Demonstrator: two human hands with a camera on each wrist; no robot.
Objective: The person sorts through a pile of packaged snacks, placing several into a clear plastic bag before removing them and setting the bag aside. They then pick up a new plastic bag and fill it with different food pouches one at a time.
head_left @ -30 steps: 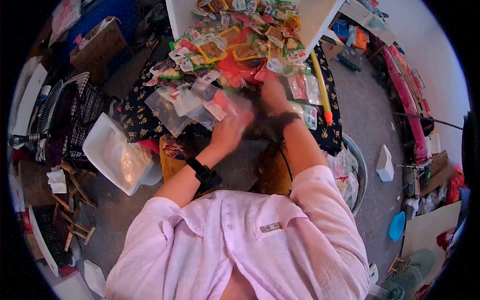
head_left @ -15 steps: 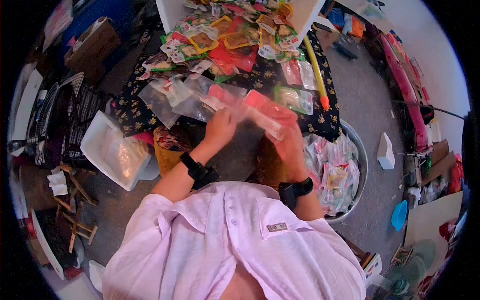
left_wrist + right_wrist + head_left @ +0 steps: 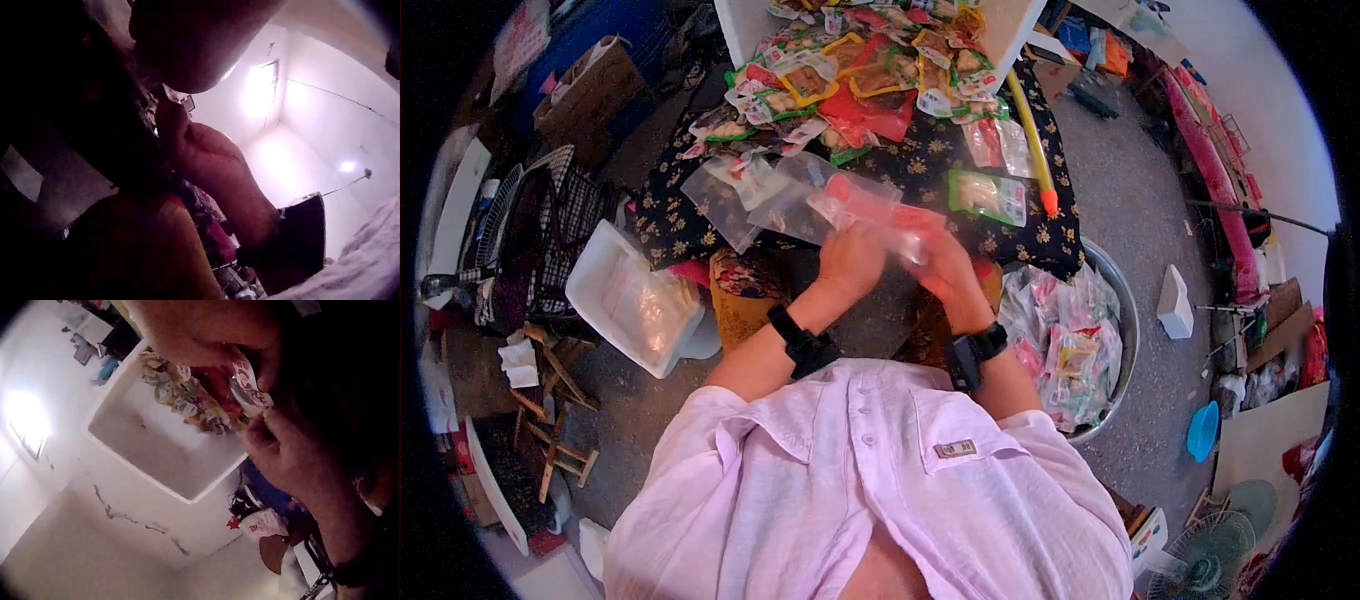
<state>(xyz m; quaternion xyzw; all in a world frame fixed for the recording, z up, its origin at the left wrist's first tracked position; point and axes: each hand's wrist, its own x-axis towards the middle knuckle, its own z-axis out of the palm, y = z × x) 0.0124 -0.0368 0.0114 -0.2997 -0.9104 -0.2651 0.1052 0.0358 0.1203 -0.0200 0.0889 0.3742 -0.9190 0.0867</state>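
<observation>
In front of the chest, both hands meet over the near edge of the cloth. My right hand (image 3: 955, 268) grips a red food packet (image 3: 918, 217), its fingers curled round the near end. Fingers of my left hand (image 3: 850, 258) pinch the mouth end of a clear plastic bag (image 3: 785, 212), where pink-red print shows. The packet's far end overlaps the bag mouth in the head view. From the right wrist, a white-and-red packet end (image 3: 244, 378) shows between the thumbs and fingers of both hands. The left wrist view is dark, with the left hand (image 3: 206, 156) near the other hand.
A white foam box (image 3: 1015, 45) lies on its side, food packets (image 3: 830, 75) spilling onto the flowered cloth (image 3: 920, 160). A green-edged packet (image 3: 988, 197) and a yellow tube (image 3: 1030, 130) lie right. A metal basin (image 3: 1135, 345) holds filled bags; a white tub (image 3: 590, 290) stands left.
My right hand has come back from the pile with the red packet and moved left to the bag mouth. The left hand has stayed near the bag. The head view has shifted slightly.
</observation>
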